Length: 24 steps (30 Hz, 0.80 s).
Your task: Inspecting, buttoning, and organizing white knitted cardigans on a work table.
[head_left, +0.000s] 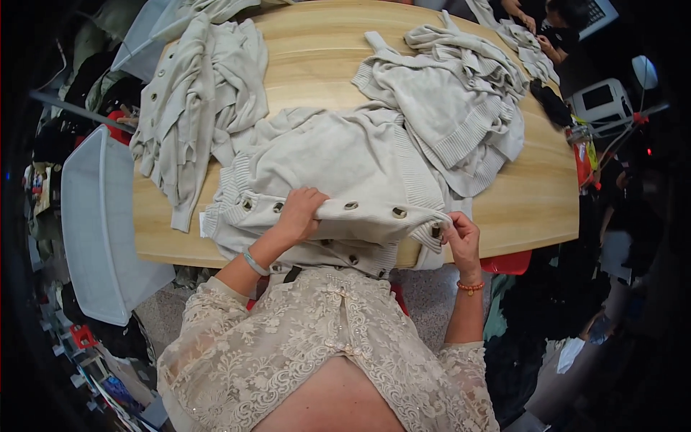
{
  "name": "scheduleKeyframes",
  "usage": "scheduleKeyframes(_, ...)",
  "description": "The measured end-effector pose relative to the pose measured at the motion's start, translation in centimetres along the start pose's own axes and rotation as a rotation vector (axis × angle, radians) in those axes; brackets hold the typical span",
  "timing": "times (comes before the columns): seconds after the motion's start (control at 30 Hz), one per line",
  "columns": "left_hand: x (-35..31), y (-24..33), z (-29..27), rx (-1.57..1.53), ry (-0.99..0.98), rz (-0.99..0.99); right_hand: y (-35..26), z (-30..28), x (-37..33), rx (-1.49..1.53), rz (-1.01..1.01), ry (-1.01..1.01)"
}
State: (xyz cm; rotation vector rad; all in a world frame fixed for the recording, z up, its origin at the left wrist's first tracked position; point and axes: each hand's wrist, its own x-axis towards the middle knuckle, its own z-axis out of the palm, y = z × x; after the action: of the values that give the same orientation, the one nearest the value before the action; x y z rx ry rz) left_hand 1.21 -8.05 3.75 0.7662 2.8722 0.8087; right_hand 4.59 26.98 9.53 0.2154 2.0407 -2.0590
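Note:
A cream knitted cardigan (pixel 317 155) lies across the near edge of the table, its ribbed hem to the right. The button band (pixel 350 206) with several dark buttons runs crosswise in front of me. My left hand (pixel 299 216) is closed over the middle of that band, fingers curled on the knit. At the band's right end, my right hand (pixel 462 241) pinches the corner of the cardigan between thumb and fingers, beside the last button (pixel 436 231). A lower edge with more buttons hangs below, close to my lap.
More cream cardigans lie heaped at the left (pixel 205 93) and at the far right (pixel 461 101) of the wooden table (pixel 309 57). A whitish plastic bin (pixel 97 230) stands left of it. Beyond the far right corner, another person's hands (pixel 540 36) handle similar knitwear near a white machine (pixel 601 101).

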Motion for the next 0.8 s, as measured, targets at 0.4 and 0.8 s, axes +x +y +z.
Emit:
scheduleKeyframes(0.4, 3.7, 12.7, -8.3, -0.581, 0.023, 0.547, -7.4, 8.0, 0.4, -0.283, -0.321, -0.165)
scheduleKeyframes(0.8, 4.2, 11.7, -3.1, -1.427, -0.401, 0.29, -11.7, 8.1, 2.2, -0.278, -0.29, -0.123)
